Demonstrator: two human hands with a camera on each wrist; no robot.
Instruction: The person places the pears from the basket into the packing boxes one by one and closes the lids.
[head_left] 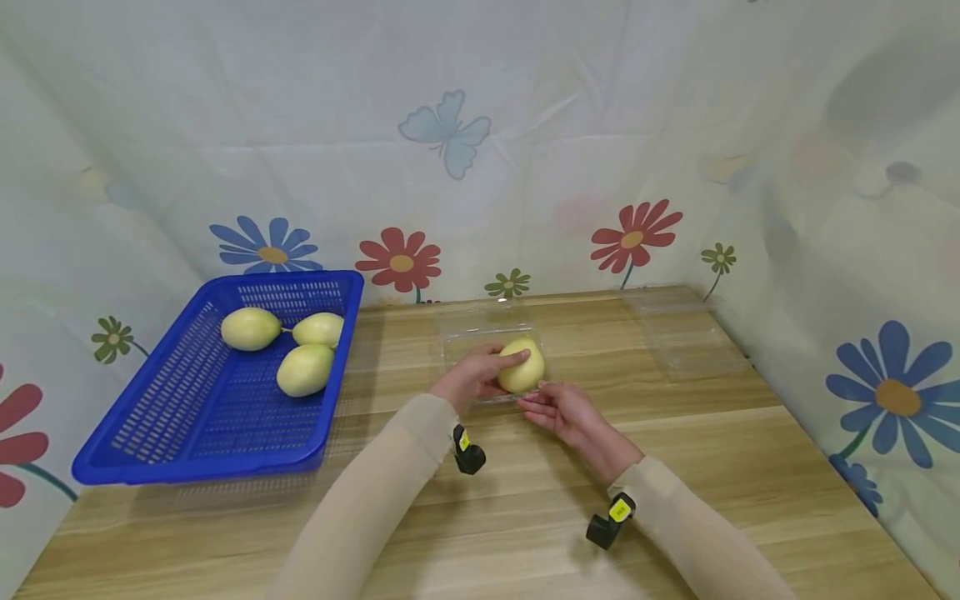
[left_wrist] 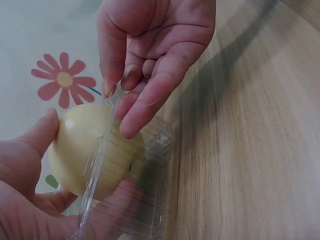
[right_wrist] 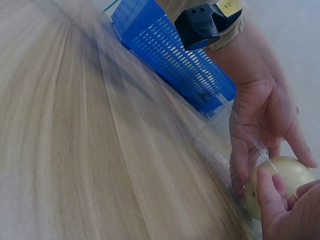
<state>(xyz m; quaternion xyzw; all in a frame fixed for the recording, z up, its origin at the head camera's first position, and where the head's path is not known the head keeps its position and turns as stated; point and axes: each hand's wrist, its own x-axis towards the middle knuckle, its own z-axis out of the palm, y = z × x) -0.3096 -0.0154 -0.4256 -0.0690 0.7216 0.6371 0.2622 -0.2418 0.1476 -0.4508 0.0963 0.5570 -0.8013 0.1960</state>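
Observation:
A pale yellow melon (head_left: 522,364) is held in my left hand (head_left: 474,373), thumb over its upper side and fingers around its far side and underneath. It sits at the clear plastic box (head_left: 483,323), whose near rim crosses in front of the melon (left_wrist: 82,145) in the left wrist view. My right hand (head_left: 573,414) pinches that thin rim between thumb and fingers, close beside the melon. From the right wrist, the right hand (right_wrist: 295,212) appears at the rim, with the left hand (right_wrist: 262,115) behind the see-through wall.
A blue plastic basket (head_left: 330,421) stands on the left of the wooden table (head_left: 510,517), with three pale melons (head_left: 306,371) inside. Another clear plastic container (head_left: 678,329) lies at the back right. A flower-print curtain (head_left: 525,192) borders the table's back and sides.

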